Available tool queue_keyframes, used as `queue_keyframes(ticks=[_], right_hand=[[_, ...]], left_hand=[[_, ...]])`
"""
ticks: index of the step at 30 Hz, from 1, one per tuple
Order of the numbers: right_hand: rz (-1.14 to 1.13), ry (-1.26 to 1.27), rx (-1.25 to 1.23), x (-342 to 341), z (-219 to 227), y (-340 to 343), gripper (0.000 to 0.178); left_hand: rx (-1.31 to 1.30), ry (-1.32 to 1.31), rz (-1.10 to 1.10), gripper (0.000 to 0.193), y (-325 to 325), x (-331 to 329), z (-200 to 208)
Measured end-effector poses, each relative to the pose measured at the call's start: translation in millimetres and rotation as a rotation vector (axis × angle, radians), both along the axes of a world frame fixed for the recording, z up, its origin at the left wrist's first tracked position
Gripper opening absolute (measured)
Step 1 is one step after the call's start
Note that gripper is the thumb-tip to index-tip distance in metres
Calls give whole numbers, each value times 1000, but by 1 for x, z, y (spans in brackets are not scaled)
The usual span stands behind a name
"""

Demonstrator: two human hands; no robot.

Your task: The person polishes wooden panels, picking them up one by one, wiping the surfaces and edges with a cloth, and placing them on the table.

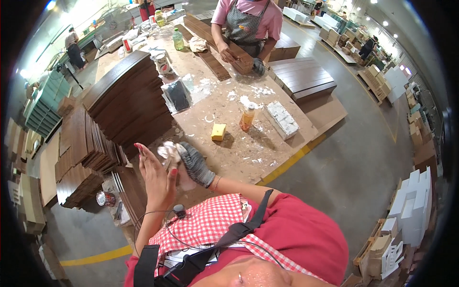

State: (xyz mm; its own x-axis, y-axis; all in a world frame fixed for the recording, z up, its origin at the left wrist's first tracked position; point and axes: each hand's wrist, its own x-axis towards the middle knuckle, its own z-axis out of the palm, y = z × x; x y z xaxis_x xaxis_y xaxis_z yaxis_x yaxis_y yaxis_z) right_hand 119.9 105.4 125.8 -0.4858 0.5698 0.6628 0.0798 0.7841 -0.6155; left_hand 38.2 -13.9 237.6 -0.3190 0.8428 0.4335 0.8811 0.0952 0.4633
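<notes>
My left hand [158, 174] is bare and raised at the near edge of the workbench, its fingers stretched and the thumb apart. Close by, my right hand [197, 166], in a grey knit glove, is closed on a crumpled white rag [169, 150]. Between the two hands a narrow brownish edge shows, but I cannot make out what it belongs to. A tall stack of dark brown wooden boards [126, 98] rises just beyond them. To the right on the bench [210, 103] are a yellow block [218, 132] and a bottle of orange liquid [247, 118].
A white-smeared block [282, 119] lies near the bench's right edge. Across the bench a co-worker [248, 24] handles a brown board [241, 60]. More boards [86, 143] are piled at left, with a tin can [105, 198] below; panels [303, 78] lie stacked at right.
</notes>
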Motion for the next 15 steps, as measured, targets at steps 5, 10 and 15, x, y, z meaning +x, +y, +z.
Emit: queue_keyframes(ticks=[5, 10, 15], right_hand=[[163, -124, -228, 1, 0, 6, 37], [290, 92, 167, -10, 63, -12, 51], [203, 66, 139, -4, 13, -2, 47]], left_hand=[[-77, -6, 43, 100, -9, -4, 1], [-111, 88, 36, 84, -20, -7, -6], [-136, 98, 51, 88, -19, -7, -5]])
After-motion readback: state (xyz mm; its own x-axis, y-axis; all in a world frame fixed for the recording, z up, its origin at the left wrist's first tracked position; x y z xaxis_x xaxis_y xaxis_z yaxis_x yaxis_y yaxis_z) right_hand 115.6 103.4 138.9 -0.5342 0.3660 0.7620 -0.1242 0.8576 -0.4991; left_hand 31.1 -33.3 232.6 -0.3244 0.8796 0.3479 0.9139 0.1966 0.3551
